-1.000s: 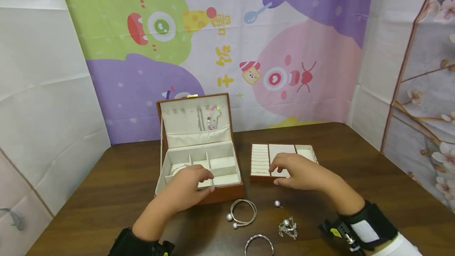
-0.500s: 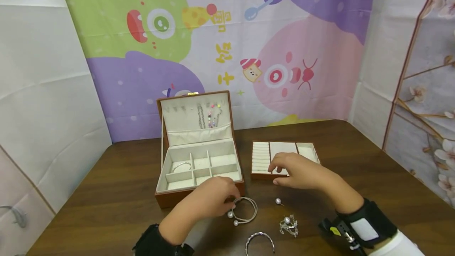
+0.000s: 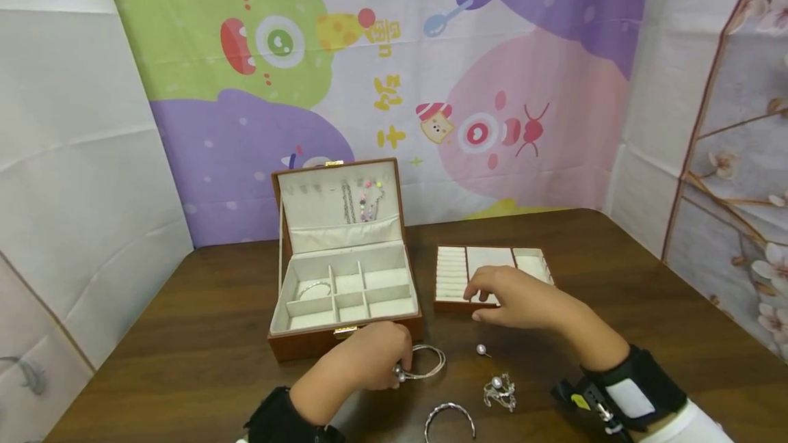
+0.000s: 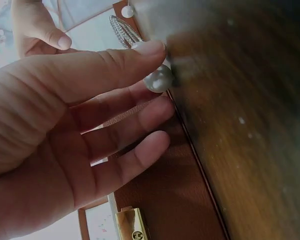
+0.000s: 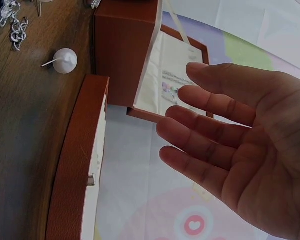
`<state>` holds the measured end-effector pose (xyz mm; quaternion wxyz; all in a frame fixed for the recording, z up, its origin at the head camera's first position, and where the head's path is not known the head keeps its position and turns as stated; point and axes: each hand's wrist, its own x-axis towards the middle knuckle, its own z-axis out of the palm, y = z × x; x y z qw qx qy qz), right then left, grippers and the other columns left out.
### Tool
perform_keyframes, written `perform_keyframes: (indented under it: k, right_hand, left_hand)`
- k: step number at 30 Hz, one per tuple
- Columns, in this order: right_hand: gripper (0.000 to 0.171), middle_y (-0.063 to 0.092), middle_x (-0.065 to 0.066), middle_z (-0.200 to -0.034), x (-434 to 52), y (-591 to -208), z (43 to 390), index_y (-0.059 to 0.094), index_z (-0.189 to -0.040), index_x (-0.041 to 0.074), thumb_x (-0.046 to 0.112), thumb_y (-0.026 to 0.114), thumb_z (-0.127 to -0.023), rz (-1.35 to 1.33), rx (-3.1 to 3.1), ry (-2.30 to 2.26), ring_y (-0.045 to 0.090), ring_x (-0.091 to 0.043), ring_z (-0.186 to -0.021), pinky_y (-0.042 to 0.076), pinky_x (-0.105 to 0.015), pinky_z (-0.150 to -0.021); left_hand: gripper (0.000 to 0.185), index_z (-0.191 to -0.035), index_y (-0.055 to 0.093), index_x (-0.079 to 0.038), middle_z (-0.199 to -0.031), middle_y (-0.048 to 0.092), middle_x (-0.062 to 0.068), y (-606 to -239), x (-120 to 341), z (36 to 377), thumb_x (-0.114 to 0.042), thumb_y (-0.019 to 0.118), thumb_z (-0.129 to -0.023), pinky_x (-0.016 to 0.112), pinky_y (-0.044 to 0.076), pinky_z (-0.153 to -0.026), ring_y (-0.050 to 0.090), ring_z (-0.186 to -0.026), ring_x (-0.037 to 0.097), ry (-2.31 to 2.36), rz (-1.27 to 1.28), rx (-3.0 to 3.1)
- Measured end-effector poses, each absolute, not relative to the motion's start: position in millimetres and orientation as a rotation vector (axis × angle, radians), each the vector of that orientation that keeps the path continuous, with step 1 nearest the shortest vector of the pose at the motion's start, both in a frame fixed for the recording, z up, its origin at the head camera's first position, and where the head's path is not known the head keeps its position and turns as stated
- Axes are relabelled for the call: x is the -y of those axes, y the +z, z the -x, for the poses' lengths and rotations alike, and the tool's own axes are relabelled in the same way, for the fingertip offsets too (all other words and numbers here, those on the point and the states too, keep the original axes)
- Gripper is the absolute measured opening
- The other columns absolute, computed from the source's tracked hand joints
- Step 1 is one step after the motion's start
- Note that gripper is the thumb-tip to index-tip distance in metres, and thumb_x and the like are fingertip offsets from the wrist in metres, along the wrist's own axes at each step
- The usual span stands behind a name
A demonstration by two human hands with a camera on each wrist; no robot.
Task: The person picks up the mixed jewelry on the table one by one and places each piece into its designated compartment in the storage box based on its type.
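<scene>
Touching the pearl-tipped bangle [image 3: 425, 363] on the tabletop [image 3: 185, 347] before the jewellery box [image 3: 345, 292], the left hand [image 3: 369, 354] seemingly lacks a closed grip, risking slippage; the right hand [image 3: 511, 296] hovers relaxed.

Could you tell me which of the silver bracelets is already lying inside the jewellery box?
The thin silver bangle in the rear-left compartment of the jewellery box; the pearl-tipped bangle and the twisted bangle lie on the table.
</scene>
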<state>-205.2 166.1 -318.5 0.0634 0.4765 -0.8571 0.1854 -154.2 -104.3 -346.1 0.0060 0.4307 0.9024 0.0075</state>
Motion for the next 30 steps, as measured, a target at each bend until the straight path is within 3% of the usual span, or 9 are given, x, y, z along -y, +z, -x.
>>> perform_keyframes:
  k: [10, 17, 24, 30]
  right_hand:
    - [0.014, 0.064, -0.002, -0.094, -166, -321, 207, 0.068, -0.095, 0.01, 0.01, 0.075, -0.083, -1.432, 2.584, 0.546, 0.063, -0.017, -0.083, 0.052, -0.031, -0.075]
    - [0.016, 0.064, 0.0, -0.092, -163, -321, 204, 0.069, -0.095, 0.01, 0.01, 0.076, -0.082, -1.424, 2.551, 0.537, 0.062, -0.015, -0.084, 0.051, -0.031, -0.076]
    - [0.028, 0.063, 0.001, -0.1, -156, -321, 200, 0.066, -0.106, 0.008, 0.008, 0.078, -0.081, -1.448, 2.483, 0.693, 0.063, -0.014, -0.088, 0.053, -0.032, -0.079]
    - [0.035, 0.065, -0.008, -0.11, -149, -319, 195, 0.061, -0.118, 0.001, -0.003, 0.072, -0.085, -1.44, 2.387, 1.205, 0.065, -0.023, -0.099, 0.053, -0.034, -0.087]
  left_hand:
    - [0.008, -0.072, 0.075, -0.015, -0.073, 0.064, -0.01, -347, 102, 157, -0.011, 0.082, -0.073, 0.015, 0.047, -0.066, 0.059, -0.072, 0.001, 0.021, -1.48, -2.902]
    - [0.005, -0.078, 0.074, -0.01, -0.075, 0.066, -0.007, -345, 102, 159, -0.01, 0.079, -0.08, 0.017, 0.048, -0.07, 0.061, -0.074, 0.003, 0.18, -1.574, -2.906]
    - [0.007, -0.087, 0.072, -0.005, -0.085, 0.068, 0.0, -341, 108, 163, -0.004, 0.077, -0.081, 0.019, 0.05, -0.073, 0.062, -0.08, 0.009, 0.64, -1.698, -2.922]
    - [0.007, -0.09, 0.071, -0.005, -0.091, 0.069, 0.001, -330, 111, 162, -0.001, 0.074, -0.085, 0.02, 0.053, -0.076, 0.064, -0.084, 0.008, 1.272, -1.478, -2.775]
